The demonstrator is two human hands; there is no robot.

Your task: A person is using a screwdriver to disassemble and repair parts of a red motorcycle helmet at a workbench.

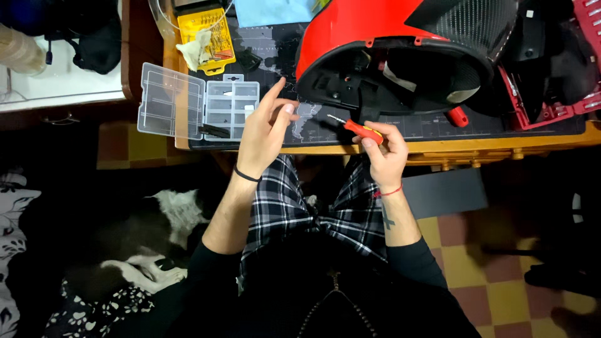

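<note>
Right grip [383, 153] clutches screwdriver [358, 128].

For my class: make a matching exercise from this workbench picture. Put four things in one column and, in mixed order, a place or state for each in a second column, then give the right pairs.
Things:
1. small screwdriver
2. clear parts box
3. red shell
4. yellow bit case

Places or states:
A. lies open on the desk, left of the left hand
B. at the far left of the desk, a crumpled rag on it
C. held in the right hand, tip pointing away
D. large, lying with its dark inside facing the person

Pairs: 1-C, 2-A, 3-D, 4-B
</note>
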